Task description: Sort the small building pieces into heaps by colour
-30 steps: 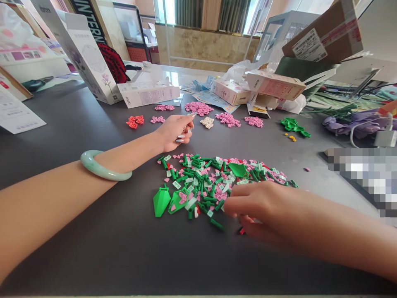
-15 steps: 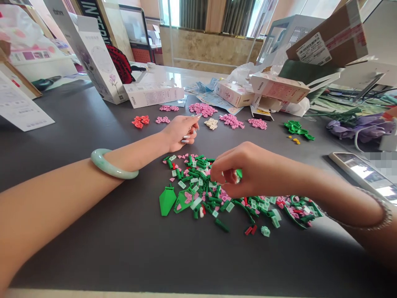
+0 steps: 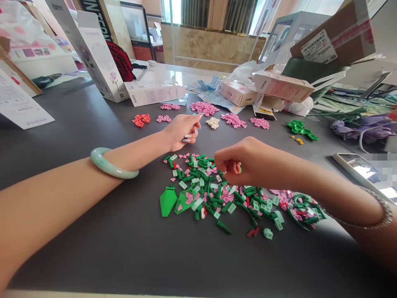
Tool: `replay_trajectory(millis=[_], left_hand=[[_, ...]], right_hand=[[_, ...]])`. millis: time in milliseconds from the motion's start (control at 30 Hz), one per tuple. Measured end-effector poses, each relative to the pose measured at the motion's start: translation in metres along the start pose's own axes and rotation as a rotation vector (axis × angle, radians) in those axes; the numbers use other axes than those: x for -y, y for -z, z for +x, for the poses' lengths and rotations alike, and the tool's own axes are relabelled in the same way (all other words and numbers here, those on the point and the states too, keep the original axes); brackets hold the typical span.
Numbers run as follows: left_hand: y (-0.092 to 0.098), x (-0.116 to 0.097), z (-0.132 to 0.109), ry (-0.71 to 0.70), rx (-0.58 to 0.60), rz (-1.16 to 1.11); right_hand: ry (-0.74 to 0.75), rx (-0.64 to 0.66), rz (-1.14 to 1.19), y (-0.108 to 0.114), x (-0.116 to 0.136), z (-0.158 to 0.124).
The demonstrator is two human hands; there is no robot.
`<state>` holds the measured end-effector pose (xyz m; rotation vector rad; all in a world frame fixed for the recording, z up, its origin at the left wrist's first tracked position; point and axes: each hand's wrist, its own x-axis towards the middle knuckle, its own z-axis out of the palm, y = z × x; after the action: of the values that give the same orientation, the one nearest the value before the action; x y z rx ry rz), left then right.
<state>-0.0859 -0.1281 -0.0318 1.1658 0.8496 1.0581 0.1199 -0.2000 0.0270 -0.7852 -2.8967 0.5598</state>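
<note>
My right hand [image 3: 238, 163] is curled just above a loose pile of green, pink and white plastic building bricks [image 3: 211, 190], with a small green piece showing between its fingers. My left hand [image 3: 181, 132] hangs in the air beyond the pile, fingers curled together, and anything in them is hidden. A jade bangle [image 3: 113, 163] circles my left forearm. Two larger green leaf-shaped pieces [image 3: 168, 200] lie at the pile's near left edge. Sorted heaps lie beyond my left hand: pink bricks [image 3: 204, 108], cream bricks [image 3: 212, 122] and red bricks [image 3: 139, 120].
The dark grey table [image 3: 93, 240] carries everything. A green brick group [image 3: 302, 129] lies at right, near a phone [image 3: 356, 169]. Flower-printed cartons [image 3: 99, 62], [image 3: 283, 87], plastic bags and a cardboard box [image 3: 335, 37] crowd the far edge.
My right hand has risen from the pile's near edge to above it and closed on a green piece. More of the pile now shows at right. My left hand has barely moved.
</note>
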Motion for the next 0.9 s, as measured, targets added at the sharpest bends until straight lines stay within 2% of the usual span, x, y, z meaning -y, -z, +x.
replay_trajectory(millis=[267, 567, 900], left_hand=[[0.0, 0.0, 0.0, -0.005, -0.001, 0.005], [-0.009, -0.006, -0.005, 0.04, -0.084, 0.018], [-0.017, -0.01, -0.008, 0.058, -0.179, 0.003]], right_hand=[[0.004, 0.066, -0.144, -0.005, 0.003, 0.001], [-0.03, 0.147, -0.238, -0.009, 0.009, 0.004], [0.026, 0.186, -0.538, -0.017, 0.003, 0.006]])
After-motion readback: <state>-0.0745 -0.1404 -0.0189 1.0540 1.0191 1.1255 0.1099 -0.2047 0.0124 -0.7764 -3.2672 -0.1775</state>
